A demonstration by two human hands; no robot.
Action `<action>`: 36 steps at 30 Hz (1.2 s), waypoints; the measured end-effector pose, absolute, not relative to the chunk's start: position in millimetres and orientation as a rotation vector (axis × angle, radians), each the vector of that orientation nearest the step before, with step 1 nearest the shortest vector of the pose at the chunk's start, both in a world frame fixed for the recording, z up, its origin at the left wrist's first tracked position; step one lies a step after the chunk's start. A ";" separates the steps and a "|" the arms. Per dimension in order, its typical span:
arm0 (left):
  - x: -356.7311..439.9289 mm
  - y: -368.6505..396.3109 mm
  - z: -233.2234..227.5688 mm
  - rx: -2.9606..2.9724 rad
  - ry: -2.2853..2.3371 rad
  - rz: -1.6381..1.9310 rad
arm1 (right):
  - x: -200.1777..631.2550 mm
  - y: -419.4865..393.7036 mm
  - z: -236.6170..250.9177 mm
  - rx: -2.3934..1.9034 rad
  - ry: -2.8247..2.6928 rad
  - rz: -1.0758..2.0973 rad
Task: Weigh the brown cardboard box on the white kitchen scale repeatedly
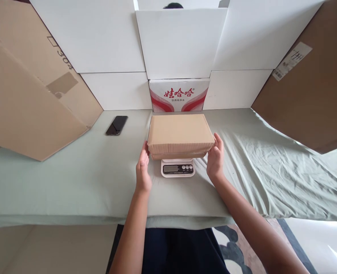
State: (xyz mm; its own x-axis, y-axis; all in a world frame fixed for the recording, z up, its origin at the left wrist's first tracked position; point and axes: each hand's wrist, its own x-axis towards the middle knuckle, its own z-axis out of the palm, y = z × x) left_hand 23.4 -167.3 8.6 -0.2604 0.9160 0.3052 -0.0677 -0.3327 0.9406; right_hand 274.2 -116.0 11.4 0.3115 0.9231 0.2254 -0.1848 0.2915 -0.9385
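A closed brown cardboard box (pixel 179 133) rests on a small white digital scale (pixel 178 168) at the middle of the table. Only the scale's front strip, with its display and buttons, shows from under the box. My left hand (pixel 143 167) is flat against the box's near left corner, fingers straight. My right hand (pixel 215 158) presses its fingers on the box's right side. The box sits between my two hands.
A black phone (pixel 117 125) lies on the pale green cloth (pixel 71 171) to the left. A red-and-white printed carton (pixel 179 95) stands behind the box, under white boards (pixel 181 42). Large brown cardboard sheets lean in at the left (pixel 28 95) and right (pixel 311 95).
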 end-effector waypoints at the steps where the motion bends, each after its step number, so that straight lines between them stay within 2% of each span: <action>1: 23.3 -167.4 8.5 1.232 1.128 1.691 | 273.8 -116.0 12.3 -0.977 -0.944 0.914; 22: 22.8 -171.8 12.9 1.249 1.126 1.682 | 266.1 -126.3 27.7 -0.880 -0.931 0.978; 36: 24.6 -172.5 13.5 1.298 1.147 1.613 | 257.1 -132.4 19.4 -0.890 -1.211 0.911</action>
State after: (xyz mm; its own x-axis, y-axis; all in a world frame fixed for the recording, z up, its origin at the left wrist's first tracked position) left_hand 24.6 -172.5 13.5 -0.1991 0.9323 0.3019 -0.0209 -0.3120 0.9498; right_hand 257.1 -132.4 19.4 0.1180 0.9232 0.3657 -0.0953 0.3771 -0.9212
